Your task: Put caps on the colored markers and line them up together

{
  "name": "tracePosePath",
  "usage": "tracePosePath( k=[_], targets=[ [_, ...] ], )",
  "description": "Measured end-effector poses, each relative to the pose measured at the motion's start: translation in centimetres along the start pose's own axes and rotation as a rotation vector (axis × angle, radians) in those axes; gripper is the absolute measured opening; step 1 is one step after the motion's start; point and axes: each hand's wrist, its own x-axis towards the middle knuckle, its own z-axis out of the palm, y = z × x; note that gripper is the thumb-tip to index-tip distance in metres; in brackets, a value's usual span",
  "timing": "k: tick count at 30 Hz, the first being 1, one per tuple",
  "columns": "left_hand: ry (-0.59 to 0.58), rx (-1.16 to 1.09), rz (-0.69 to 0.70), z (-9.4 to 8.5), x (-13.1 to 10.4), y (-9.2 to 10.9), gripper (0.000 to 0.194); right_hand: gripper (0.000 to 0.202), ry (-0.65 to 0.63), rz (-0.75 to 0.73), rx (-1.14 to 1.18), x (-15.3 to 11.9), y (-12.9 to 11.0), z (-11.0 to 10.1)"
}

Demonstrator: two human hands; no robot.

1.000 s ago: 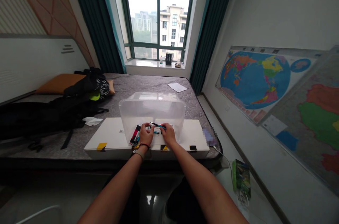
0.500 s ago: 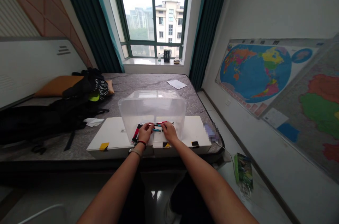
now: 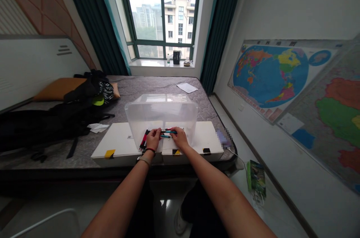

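My left hand (image 3: 153, 139) and my right hand (image 3: 179, 137) are close together at the mouth of a clear plastic box (image 3: 140, 112) that looks tipped on its side. Between them a blue pen (image 3: 169, 131) lies level, its right end pinched in my right fingers and its dark left end in my left fingertips. Just below it is a second blue pen (image 3: 165, 136). Part of a red pen shows behind my right fingers. Several red and black pens (image 3: 144, 140) lie side by side against the left of my left hand.
Two white cartons (image 3: 112, 138) with yellow and black tape bear the box on a grey mattress (image 3: 135, 84). Dark clothing and a bag (image 3: 56, 118) lie to the left, with a crumpled tissue (image 3: 98, 128). A paper sheet (image 3: 187, 88) is at the back right.
A red pen was between my hands; now a blue one is there, and the red one lies behind. My hands have hardly shifted, and the view has tilted slightly.
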Motion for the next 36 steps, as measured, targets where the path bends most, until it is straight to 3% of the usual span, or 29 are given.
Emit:
tracePosePath(
  k=[7,15,24,29,36],
  targets=[
    [0.039,0.013,0.011,0.0,0.1,-0.3,0.037,0.013,0.001,-0.038,-0.011,-0.1,0.0,0.0],
    [0.057,-0.153,0.012,0.2,0.2,-0.4,0.039,0.019,-0.028,-0.079,-0.029,-0.1,0.0,0.2],
    [0.09,-0.192,-0.02,0.2,0.5,-0.6,0.035,0.011,-0.007,0.044,0.098,0.0,0.7,0.2],
    [0.112,-0.185,0.001,0.1,0.5,-0.9,0.034,0.028,-0.035,0.063,0.155,0.1,0.8,0.0],
    [0.062,-0.223,-0.028,0.0,0.7,-1.1,0.037,0.026,-0.007,0.112,0.152,0.3,1.4,0.0]
  ],
)
